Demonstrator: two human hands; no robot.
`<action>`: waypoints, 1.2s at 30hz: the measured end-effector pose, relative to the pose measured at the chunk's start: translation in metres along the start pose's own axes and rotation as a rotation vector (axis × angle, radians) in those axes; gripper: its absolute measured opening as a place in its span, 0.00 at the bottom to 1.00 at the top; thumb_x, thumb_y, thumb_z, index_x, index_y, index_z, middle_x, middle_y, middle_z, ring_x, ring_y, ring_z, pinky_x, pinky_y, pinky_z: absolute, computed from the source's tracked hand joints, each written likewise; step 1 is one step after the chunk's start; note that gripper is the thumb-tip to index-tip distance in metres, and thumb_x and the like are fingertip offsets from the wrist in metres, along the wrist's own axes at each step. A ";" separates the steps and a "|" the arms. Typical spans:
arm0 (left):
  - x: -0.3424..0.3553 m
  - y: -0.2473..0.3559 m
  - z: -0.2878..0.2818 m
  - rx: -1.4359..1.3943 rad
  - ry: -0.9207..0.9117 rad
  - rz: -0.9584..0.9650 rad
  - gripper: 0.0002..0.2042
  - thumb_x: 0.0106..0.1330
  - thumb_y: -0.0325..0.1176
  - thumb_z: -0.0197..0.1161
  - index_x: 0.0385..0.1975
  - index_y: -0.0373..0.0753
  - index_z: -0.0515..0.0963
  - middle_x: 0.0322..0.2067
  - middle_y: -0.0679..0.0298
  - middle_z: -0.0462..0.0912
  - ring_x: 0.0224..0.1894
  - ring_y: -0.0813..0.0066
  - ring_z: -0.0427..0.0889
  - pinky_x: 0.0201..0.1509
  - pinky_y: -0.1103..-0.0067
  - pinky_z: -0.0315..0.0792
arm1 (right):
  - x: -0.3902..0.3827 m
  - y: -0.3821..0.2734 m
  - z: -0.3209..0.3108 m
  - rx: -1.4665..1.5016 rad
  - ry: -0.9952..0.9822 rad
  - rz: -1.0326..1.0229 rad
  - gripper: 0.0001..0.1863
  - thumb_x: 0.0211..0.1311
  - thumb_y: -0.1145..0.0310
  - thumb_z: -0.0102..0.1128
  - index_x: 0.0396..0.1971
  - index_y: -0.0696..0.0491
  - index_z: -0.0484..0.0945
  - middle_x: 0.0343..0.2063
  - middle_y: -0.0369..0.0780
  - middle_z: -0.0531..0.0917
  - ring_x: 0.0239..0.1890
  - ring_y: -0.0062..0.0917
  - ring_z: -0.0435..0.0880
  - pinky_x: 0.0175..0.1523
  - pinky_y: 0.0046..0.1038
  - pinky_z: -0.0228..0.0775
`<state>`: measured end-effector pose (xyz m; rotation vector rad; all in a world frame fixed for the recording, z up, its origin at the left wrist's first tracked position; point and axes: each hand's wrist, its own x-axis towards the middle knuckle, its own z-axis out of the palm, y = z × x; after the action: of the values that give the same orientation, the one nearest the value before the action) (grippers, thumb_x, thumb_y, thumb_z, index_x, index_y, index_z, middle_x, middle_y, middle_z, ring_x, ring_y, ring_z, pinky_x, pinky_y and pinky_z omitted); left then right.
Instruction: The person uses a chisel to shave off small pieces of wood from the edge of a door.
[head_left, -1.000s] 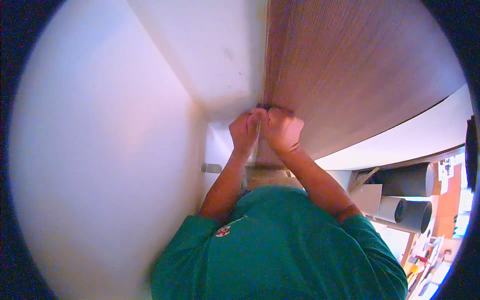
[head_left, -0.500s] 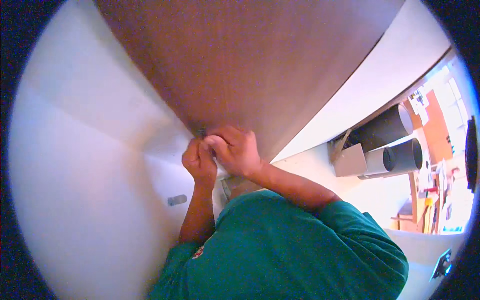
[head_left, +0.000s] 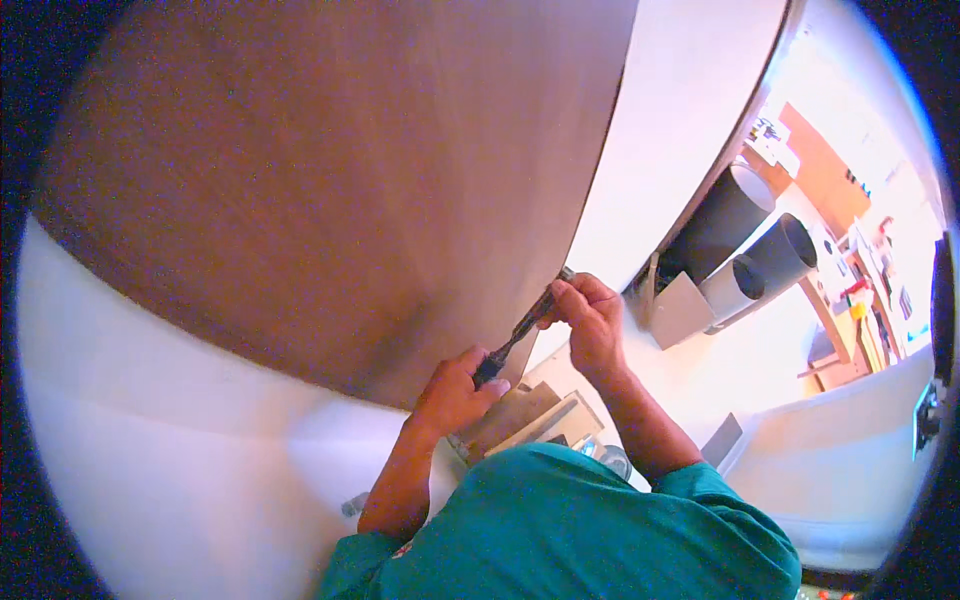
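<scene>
A chisel (head_left: pixel 521 331) with a black handle and a dark metal blade slants across the lower right part of a large brown wood-grained panel (head_left: pixel 330 200). My left hand (head_left: pixel 455 395) is closed round its handle, the thumb lying along it. Farther up and to the right, my right hand (head_left: pixel 592 318) pinches the blade between thumb and fingers close to its far end. That end lies by the panel's right edge; whether it touches the wood I cannot tell.
A white surface (head_left: pixel 660 130) borders the panel on the right, a curved white wall (head_left: pixel 200 400) on the left. Below my hands are wooden pieces (head_left: pixel 525 418). Farther right stand large dark tubes (head_left: pixel 775 250), a box (head_left: pixel 682 312) and a cluttered table (head_left: pixel 865 310).
My hands were together at the panel's lower left corner. They have moved right and apart, with the chisel now visible between them. The view has turned, showing more panel at left.
</scene>
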<state>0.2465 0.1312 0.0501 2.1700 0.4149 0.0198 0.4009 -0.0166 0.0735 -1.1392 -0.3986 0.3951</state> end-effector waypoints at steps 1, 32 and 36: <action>-0.001 0.009 -0.006 0.110 -0.005 0.060 0.14 0.61 0.41 0.67 0.39 0.38 0.78 0.29 0.54 0.82 0.32 0.60 0.84 0.38 0.66 0.77 | -0.002 -0.012 -0.004 -0.023 0.047 -0.011 0.07 0.64 0.71 0.61 0.29 0.59 0.78 0.23 0.39 0.83 0.22 0.23 0.82 0.33 0.25 0.77; 0.065 0.412 -0.153 0.505 0.874 1.104 0.27 0.57 0.49 0.72 0.47 0.32 0.77 0.36 0.56 0.80 0.37 0.71 0.80 0.40 0.80 0.75 | 0.166 -0.267 0.002 -0.324 -0.483 -0.737 0.13 0.68 0.64 0.61 0.38 0.60 0.81 0.29 0.38 0.85 0.32 0.21 0.83 0.35 0.22 0.73; 0.092 0.440 -0.151 0.735 1.112 1.221 0.22 0.57 0.46 0.73 0.38 0.32 0.80 0.26 0.61 0.81 0.26 0.75 0.79 0.30 0.79 0.74 | 0.172 -0.286 0.006 0.019 -0.710 -0.544 0.16 0.73 0.56 0.54 0.40 0.55 0.80 0.24 0.32 0.76 0.26 0.16 0.72 0.34 0.21 0.68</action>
<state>0.4350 0.0399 0.4754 2.5692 -0.4724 2.0446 0.5749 -0.0312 0.3578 -0.7979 -1.2896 0.3075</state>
